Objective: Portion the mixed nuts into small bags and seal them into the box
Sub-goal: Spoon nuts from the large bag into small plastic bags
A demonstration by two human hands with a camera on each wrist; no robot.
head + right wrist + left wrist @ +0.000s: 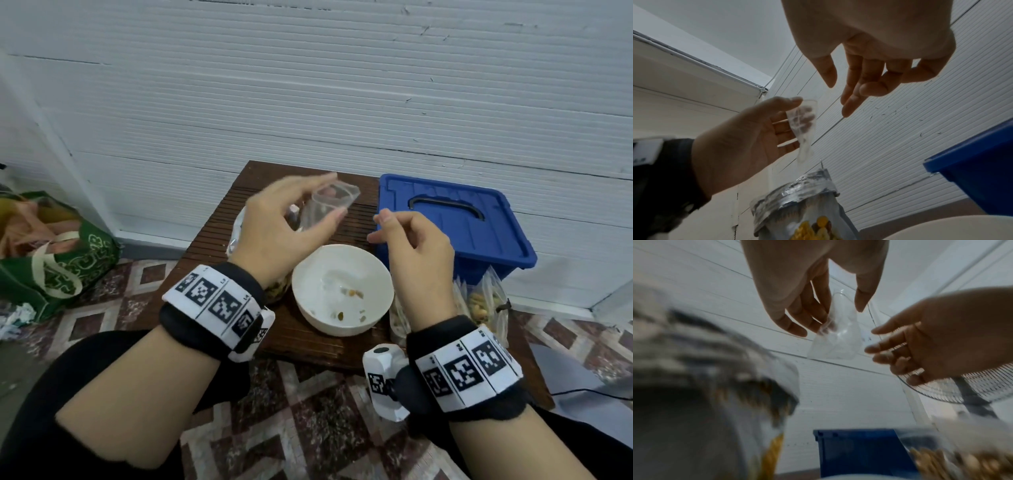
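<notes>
My left hand (291,219) holds a small clear plastic bag (327,205) above the table, thumb on one side and fingers on the other; the bag's mouth gapes open and it looks empty (835,339) (802,125). My right hand (407,236) hovers just right of the bag with loosely bent fingers, holding nothing (859,81). Below sits a white bowl (342,291) with a few nut bits. The blue box (452,219) with its lid on stands at the right. A foil nut pouch (803,207) stands under my left hand.
Filled small bags of nuts (483,301) lean against the blue box at the table's right front. A green shopping bag (51,260) sits on the patterned floor at the left. The brown slatted table (212,240) stands against a white wall. A fan (982,386) is nearby.
</notes>
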